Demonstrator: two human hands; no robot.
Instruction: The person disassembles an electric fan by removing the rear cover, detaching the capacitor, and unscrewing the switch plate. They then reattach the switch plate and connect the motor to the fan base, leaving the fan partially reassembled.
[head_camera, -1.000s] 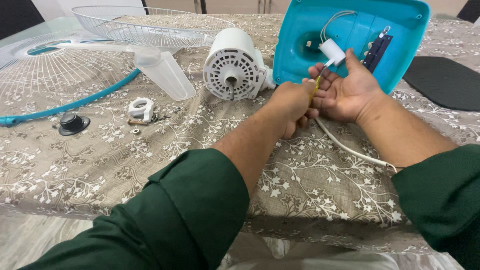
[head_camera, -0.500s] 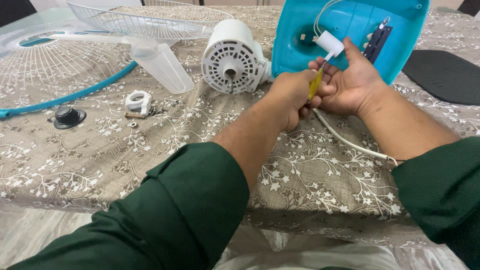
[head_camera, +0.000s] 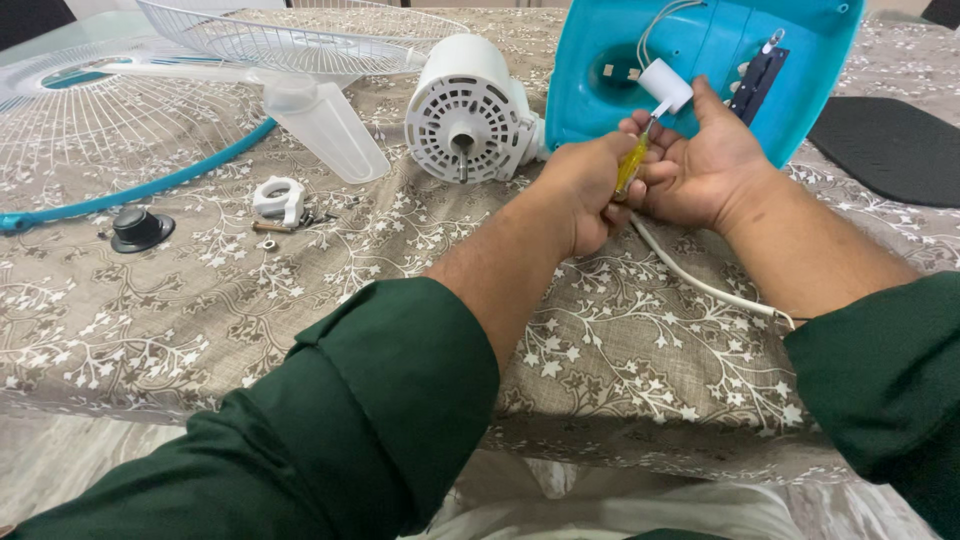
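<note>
Upper right of centre: left hand (head_camera: 580, 190) fisted around yellow screwdriver (head_camera: 630, 165), long axis slanting up-right toward white capacitor (head_camera: 665, 85). Capacitor pinched by right hand (head_camera: 700, 165), against the teal fan base (head_camera: 800, 90). Left hand nearer the tool; both above the worktop (head_camera: 300, 290).

A single head-worn camera looks down and forward from the person's own viewpoint, close over a cloth-covered table (head_camera: 300, 300). Both forearms reach in from the near edge, and the far side of the table fills the frame's top.
</note>
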